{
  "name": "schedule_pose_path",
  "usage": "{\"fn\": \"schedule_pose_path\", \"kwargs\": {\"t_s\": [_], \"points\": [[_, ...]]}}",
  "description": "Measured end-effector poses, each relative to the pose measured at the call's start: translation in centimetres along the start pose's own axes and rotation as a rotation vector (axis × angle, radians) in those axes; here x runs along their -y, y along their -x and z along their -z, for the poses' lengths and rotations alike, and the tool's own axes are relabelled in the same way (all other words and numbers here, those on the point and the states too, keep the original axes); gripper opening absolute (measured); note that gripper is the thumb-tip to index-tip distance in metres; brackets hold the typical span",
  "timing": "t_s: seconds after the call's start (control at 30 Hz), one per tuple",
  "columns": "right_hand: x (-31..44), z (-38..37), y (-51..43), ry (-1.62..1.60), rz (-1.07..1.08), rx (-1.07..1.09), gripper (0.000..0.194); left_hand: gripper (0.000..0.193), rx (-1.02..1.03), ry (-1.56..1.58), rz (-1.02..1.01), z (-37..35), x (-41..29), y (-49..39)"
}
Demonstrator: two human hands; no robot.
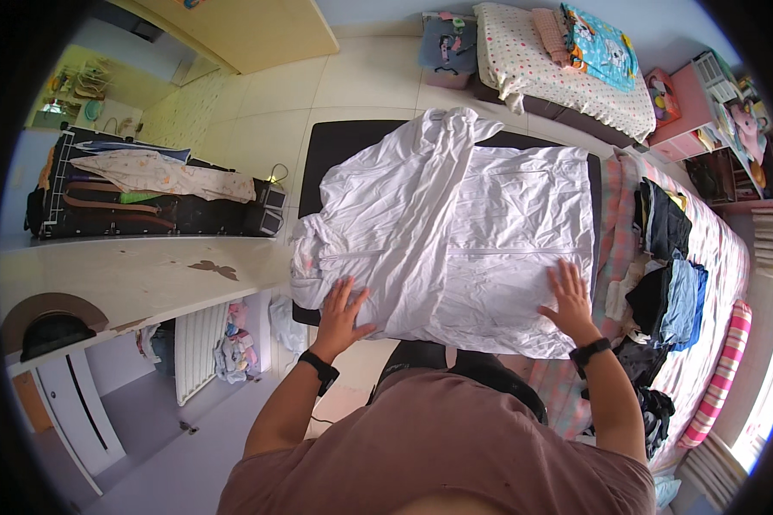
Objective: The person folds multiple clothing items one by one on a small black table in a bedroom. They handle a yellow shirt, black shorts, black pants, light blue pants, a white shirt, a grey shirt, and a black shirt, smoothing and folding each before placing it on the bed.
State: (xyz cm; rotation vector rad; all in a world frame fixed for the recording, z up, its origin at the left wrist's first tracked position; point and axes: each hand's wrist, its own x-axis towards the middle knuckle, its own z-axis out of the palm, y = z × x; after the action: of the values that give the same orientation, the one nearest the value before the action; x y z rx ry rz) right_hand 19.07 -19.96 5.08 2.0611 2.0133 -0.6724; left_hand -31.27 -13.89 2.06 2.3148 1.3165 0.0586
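Note:
A creased white zip-front garment (pixel 515 206) with a hood lies spread over a dark board or tabletop (pixel 361 135). One long sleeve (pixel 435 206) is folded across its middle, and a zip line runs from side to side. My left hand (pixel 343 318) rests palm down near the bunched hood end, its fingers apart. Flat on the lower right part, close to the hem, lies my right hand (pixel 568 296), also with spread fingers. Neither hand grips the cloth. Each wrist wears a black band.
Right of the board is a bed (pixel 715 257) with piles of folded clothes (pixel 679 302) and a striped bolster (pixel 718 373). A polka-dot covered bench (pixel 534 71) stands beyond, beside a plastic bin (pixel 449 51). To the left are a white cabinet (pixel 167 270) and a black rack (pixel 212 215).

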Motion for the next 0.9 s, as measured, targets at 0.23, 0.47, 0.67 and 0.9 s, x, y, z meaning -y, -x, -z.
{"fn": "schedule_pose_path", "kwargs": {"t_s": [0.23, 0.47, 0.67, 0.9], "points": [[4.6, 1.9, -6.7, -0.272, -0.005, -0.408, 0.032, 0.078, 0.014, 0.285, 0.077, 0.8, 0.5, 1.4], [14.9, 2.6, -24.1, -1.011, -0.251, -0.188, 0.054, 0.021, 0.163, 0.435, 0.108, -0.6, -0.8, 1.9], [16.1, 5.7, -27.5, -1.550, -0.378, 0.156, 0.030, 0.027, 0.259, 0.476, -0.074, -0.5, -0.2, 4.2], [21.6, 12.6, -26.5, -1.560, 0.182, 0.311, 0.036, 0.039, 0.383, 0.623, 0.202, -0.7, -0.2, 5.3]]}}
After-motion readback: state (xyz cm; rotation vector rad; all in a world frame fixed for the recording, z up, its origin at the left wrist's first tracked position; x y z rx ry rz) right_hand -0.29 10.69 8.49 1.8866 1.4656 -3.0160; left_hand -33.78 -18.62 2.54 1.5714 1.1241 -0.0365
